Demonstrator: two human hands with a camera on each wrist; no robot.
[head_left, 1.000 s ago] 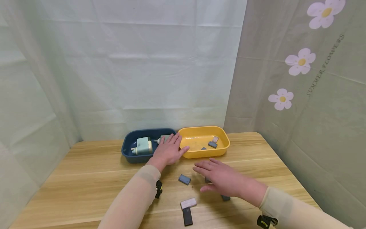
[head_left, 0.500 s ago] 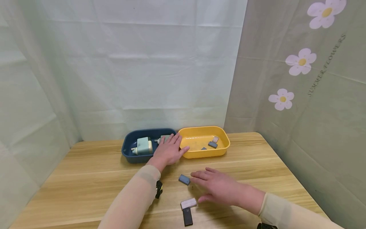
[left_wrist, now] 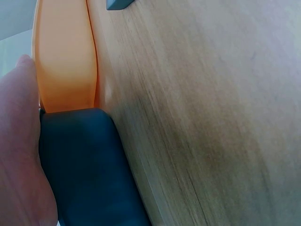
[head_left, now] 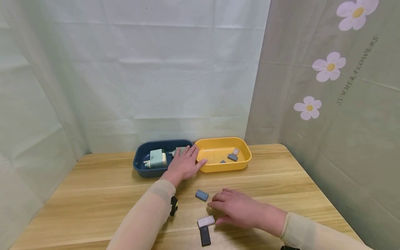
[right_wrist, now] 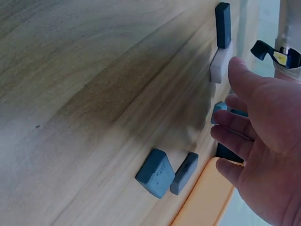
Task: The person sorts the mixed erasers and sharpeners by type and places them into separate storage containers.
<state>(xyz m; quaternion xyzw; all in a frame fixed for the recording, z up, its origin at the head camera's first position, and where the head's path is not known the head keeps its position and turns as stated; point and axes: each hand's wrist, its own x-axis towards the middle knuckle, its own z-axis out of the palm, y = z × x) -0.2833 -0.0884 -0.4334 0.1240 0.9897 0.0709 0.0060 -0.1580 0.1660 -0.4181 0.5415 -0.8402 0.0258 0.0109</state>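
My left hand (head_left: 183, 165) lies with fingers straight across the meeting rims of a navy tray (head_left: 147, 173) and a yellow tray (head_left: 223, 168), touching them. My right hand (head_left: 239, 209) hovers over the table, fingers loosely bent, holding nothing. Left of its fingertips lies a small blue block (head_left: 201, 195), eraser-like in shape. A whitish block (head_left: 206, 221) sits by its thumb, with a black block (head_left: 205, 235) against its near end. The right wrist view also shows two dark grey blocks (right_wrist: 155, 173) (right_wrist: 184, 173), which the right hand hides in the head view.
Several small blocks, including a grey one (head_left: 232, 157), lie inside the yellow tray. In the navy tray are a boxy pale blue item (head_left: 157, 159) with a nozzle and a similar one, partly covered by my left hand. Cloth (head_left: 187, 86) hangs behind the table (head_left: 103, 194).
My right hand has moved nearer to me and slightly left, its fingers bending more. It now covers the dark blocks in the head view. My left hand has stayed in place.
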